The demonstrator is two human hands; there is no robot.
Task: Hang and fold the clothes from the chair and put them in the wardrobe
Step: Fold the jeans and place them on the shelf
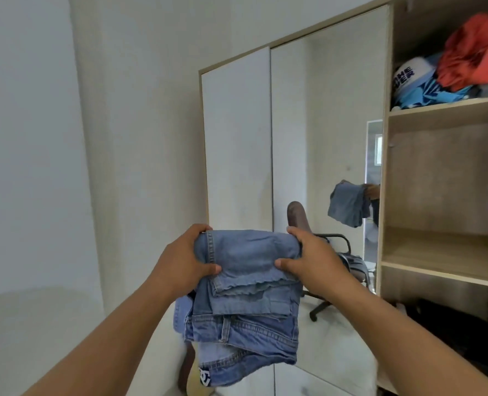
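Both hands are gripping folded jeans (245, 284) chest-high: left hand (185, 261) pinching the left edge, right hand (311, 258) the right. Jeans are hanging in front of the wardrobe (385, 172) mirror door, open shelves just right.

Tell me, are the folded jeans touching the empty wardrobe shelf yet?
Apart. The head view shows both hands, left hand and right hand, holding the folded jeans in the air in front of the mirrored door, well left of the empty shelf.
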